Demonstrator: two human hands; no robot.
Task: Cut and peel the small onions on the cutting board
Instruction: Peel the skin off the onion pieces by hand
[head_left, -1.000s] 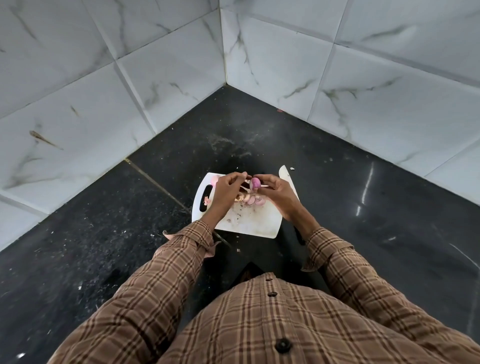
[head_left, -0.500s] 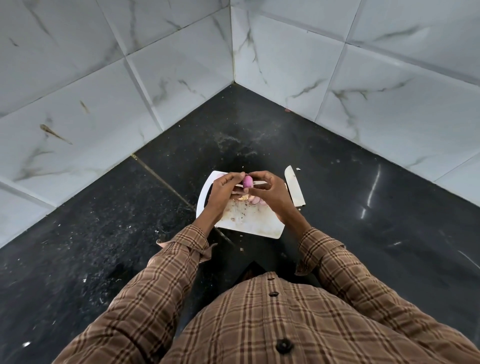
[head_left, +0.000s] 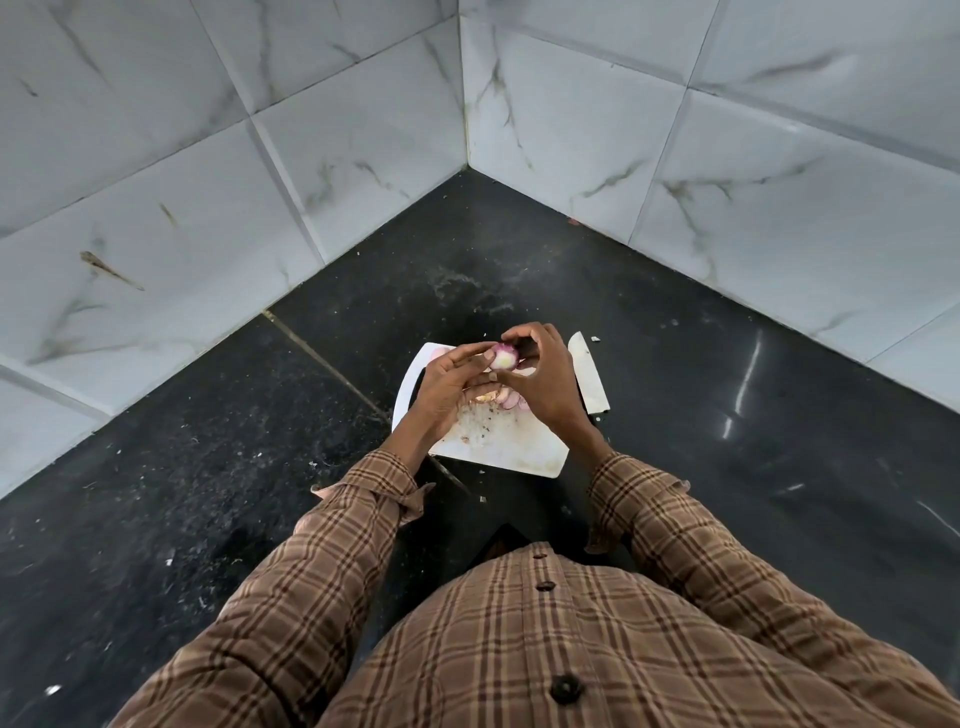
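Hands are meeting above the board, sharing one small onion. Left hand is pinching the onion's left side with its fingertips, and right hand is curling around the right side, thumb and forefinger pressing on it. Onion is showing a pale face with a purple rim. Peeled pieces are lying on the board under the hands. Knife is resting along the board's right edge on the dark floor.
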